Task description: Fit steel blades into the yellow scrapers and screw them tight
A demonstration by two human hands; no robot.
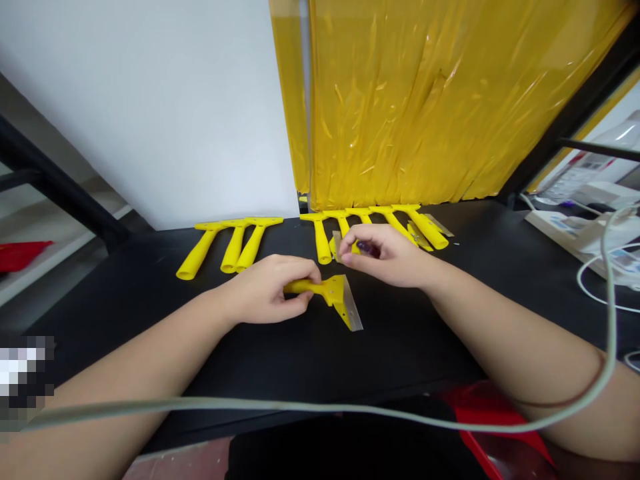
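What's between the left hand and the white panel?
The head view shows three yellow handles lying between the left hand and white panel, on the black tabletop.

Shows a bare left hand (273, 290) and a bare right hand (385, 257), with bare forearms (500, 333) widening smoothly toward the lower corners. Seems to wear black clothing (350, 453) at bottom centre. Has a pale, slim cable (320, 405) curving across the lower frame, in front of both forearms.

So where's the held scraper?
Head view, near centre: the scraper is in the left hand, below-left of the right hand, nearer than the yellow handles.
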